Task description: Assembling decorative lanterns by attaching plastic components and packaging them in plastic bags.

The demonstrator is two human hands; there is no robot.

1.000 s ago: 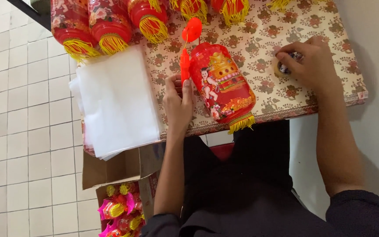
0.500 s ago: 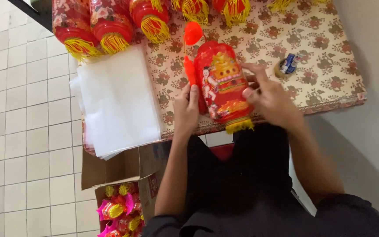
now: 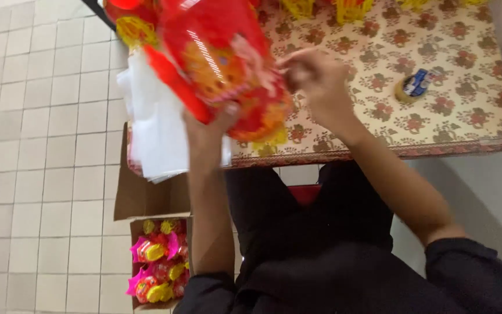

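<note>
The red lantern (image 3: 222,70) is now lifted off the bench (image 3: 460,116) and held up close to the camera, where half a second ago it lay flat on the flowered cloth between the hands; it looks blurred and fills the upper middle of the view, its yellow fringe (image 3: 271,138) hanging at the lower end. The left hand (image 3: 210,125) has come under the lantern and its grip is closed on the lower side, thumb against the red body; before, it rested beside the lantern on the cloth. The right hand (image 3: 315,78) has risen with it and pinches the lantern's right edge with the fingertips, grip closed on it. The roll of tape (image 3: 413,86) lies on the bench, well apart from both hands, to the right, in the same place as before. The stack of white sheets (image 3: 158,128) sits at the bench's left edge, partly hidden behind the lantern. Below on the tiled floor (image 3: 42,174), an open cardboard box (image 3: 146,200) holds more small red and yellow lanterns (image 3: 155,261).
</note>
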